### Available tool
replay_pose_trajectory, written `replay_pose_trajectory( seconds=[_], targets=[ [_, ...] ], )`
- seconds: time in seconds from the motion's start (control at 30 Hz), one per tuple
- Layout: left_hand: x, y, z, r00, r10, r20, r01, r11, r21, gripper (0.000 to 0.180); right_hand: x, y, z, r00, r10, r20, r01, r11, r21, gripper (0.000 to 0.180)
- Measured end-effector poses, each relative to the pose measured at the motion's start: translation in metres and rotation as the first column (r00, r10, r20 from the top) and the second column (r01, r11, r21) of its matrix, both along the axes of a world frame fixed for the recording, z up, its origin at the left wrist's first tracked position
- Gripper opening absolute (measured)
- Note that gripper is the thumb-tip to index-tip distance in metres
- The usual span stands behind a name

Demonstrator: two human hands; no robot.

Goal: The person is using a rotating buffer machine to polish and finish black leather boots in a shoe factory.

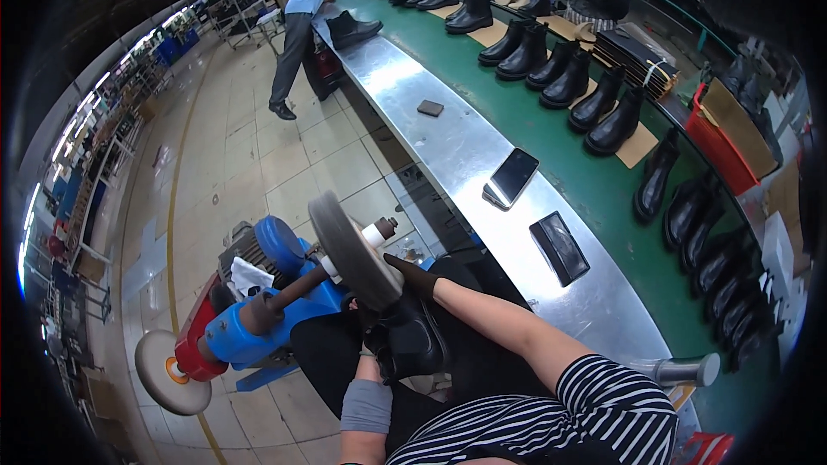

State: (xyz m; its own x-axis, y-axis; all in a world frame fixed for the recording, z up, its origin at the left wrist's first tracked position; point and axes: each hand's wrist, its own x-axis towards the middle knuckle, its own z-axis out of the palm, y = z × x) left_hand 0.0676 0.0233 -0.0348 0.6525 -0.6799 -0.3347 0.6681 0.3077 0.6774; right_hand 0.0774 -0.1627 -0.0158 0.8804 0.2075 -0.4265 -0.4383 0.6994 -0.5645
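I hold a black boot (412, 343) against the grey buffing wheel (351, 250) of a blue polishing machine (258, 319). My right hand (412, 275), in a dark glove, grips the top of the boot right beside the wheel. My left hand (372, 355) holds the boot from below and is mostly hidden behind it. A grey cuff shows on that wrist. The boot sits over my lap, touching the wheel's lower edge.
A pale second wheel (168, 375) sits on the machine's left end. To my right a steel bench (448, 138) carries a phone (512, 176), a black case (560, 245) and a small dark block (430, 108). Beyond it, black boots (551, 65) line a green conveyor (603, 198). A person in a blue shirt (306, 9) stands at the far end.
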Motion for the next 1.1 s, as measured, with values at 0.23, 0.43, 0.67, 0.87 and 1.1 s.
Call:
replay_pose_trajectory(
  seconds=[0.23, 0.43, 0.67, 0.87, 1.1],
  targets=[
    [-0.02, -0.006, -0.007, 0.996, -0.053, -0.075, 0.051, 0.998, -0.033, 0.038, -0.037, -0.029, 0.032, 0.997, 0.05, 0.052, -0.054, 0.995, 0.082, 0.066],
    [-0.018, -0.035, -0.023, 0.995, -0.097, -0.025, 0.096, 0.995, -0.041, 0.038, -0.05, -0.063, 0.039, 0.978, -0.112, 0.176, 0.045, 0.937, 0.347, 0.073],
    [-0.017, 0.001, -0.022, 0.994, -0.056, -0.094, 0.057, 0.998, 0.009, 0.037, -0.015, -0.037, 0.041, 0.981, -0.19, 0.04, 0.176, 0.957, 0.23, 0.068],
    [-0.023, 0.016, -0.009, 0.994, 0.028, -0.106, -0.025, 0.999, 0.028, 0.037, -0.004, -0.013, 0.051, 0.98, -0.075, 0.184, 0.064, 0.996, 0.065, 0.064],
    [-0.033, 0.012, -0.011, 0.992, 0.023, -0.12, -0.019, 0.999, 0.035, 0.036, -0.025, -0.04, 0.056, 0.963, -0.248, 0.104, 0.24, 0.967, 0.09, 0.079]
  ],
)
